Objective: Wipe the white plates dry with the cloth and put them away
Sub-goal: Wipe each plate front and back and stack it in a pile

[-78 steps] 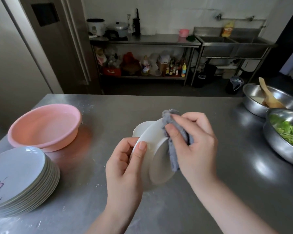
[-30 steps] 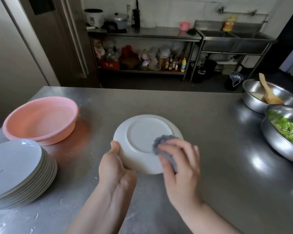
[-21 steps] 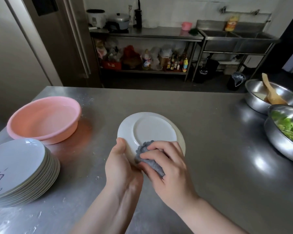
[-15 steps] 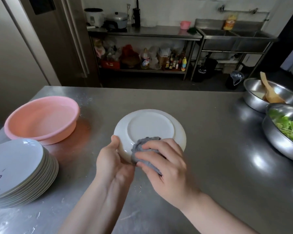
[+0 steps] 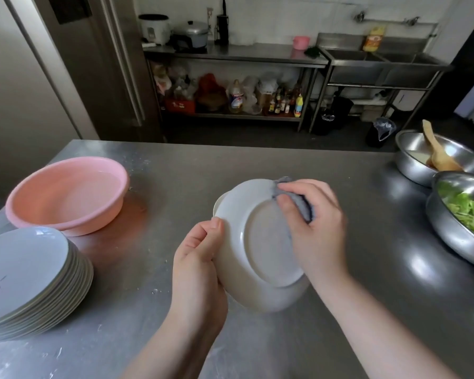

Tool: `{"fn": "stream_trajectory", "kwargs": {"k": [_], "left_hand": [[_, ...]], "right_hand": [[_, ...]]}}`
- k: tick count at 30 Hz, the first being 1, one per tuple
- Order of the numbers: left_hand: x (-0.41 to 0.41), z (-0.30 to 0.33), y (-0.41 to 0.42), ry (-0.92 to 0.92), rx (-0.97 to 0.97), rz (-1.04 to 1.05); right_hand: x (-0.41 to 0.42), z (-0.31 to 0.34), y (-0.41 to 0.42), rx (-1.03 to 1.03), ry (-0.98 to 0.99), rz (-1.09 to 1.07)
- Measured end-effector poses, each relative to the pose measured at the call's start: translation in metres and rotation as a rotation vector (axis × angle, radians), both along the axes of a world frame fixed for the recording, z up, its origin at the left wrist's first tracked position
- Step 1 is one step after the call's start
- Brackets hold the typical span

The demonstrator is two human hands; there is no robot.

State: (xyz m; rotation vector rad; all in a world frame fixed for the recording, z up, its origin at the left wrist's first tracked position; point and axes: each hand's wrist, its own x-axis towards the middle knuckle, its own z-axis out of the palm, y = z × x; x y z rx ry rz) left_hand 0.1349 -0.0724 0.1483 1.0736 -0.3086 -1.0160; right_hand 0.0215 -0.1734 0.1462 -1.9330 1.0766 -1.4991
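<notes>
Two steel bowls stood at the right edge of the counter [image 5: 271, 165]. The farther bowl [image 5: 416, 157] held a wooden spatula [image 5: 439, 155] leaning on its wall over something pale that I could not make out; the nearer bowl [image 5: 449, 228] held chopped green leaves [image 5: 465, 212]. At far left sat a pink basin [image 5: 66, 192], and whether there was water in it I could not tell. Just in front of it, at the near left edge, rose a stack of white plates [image 5: 30, 272] facing up, the top one bearing dark handwriting near its rim.

Between the basin and the bowls, near the middle of the counter, I held one white plate [image 5: 260, 255] tilted with its underside toward me, clear of the counter as far as I could see. My left hand [image 5: 197, 269] gripped its left rim, thumb laid on the back and fingers curled behind the edge. My right hand [image 5: 315, 228] was closed around a bunched grey cloth [image 5: 298, 203], pressing it against the plate's upper right edge, where the cloth peeked over the rim. Both hands lay on opposite sides of the plate, well apart from the stack.
</notes>
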Motion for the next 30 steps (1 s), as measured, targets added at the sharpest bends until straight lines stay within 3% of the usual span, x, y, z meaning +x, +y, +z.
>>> {"fn": "stream_trajectory", "kwargs": {"k": [6, 9, 12, 14, 17, 23, 27, 30], "left_hand": [[0.001, -0.004, -0.002, -0.006, -0.031, 0.033], [0.005, -0.010, -0.004, 0.025, -0.045, 0.038], [0.006, -0.019, -0.009, -0.081, 0.034, 0.076], [0.013, -0.021, -0.012, -0.281, 0.051, 0.128], [0.031, -0.018, -0.022, -0.702, -0.024, 0.174], [0.056, -0.034, -0.076, -1.510, 0.036, 0.177], [0.061, -0.062, -0.112, -1.809, -0.149, 0.193], [0.065, -0.086, -0.132, -1.896, -0.296, 0.112]], "right_hand": [[0.017, -0.009, 0.023, -0.249, 0.185, 0.262], [0.016, -0.019, 0.031, -0.222, 0.196, 0.336], [0.012, -0.021, 0.028, -0.099, 0.111, 0.298], [0.003, -0.025, 0.024, -0.028, 0.071, 0.241], [-0.018, -0.037, 0.016, 0.086, 0.075, 0.155], [-0.036, -0.063, 0.007, 0.236, 0.019, 0.031], [-0.035, -0.070, -0.003, 0.254, 0.077, 0.033], [-0.035, -0.071, -0.010, 0.277, 0.051, 0.038]]}}
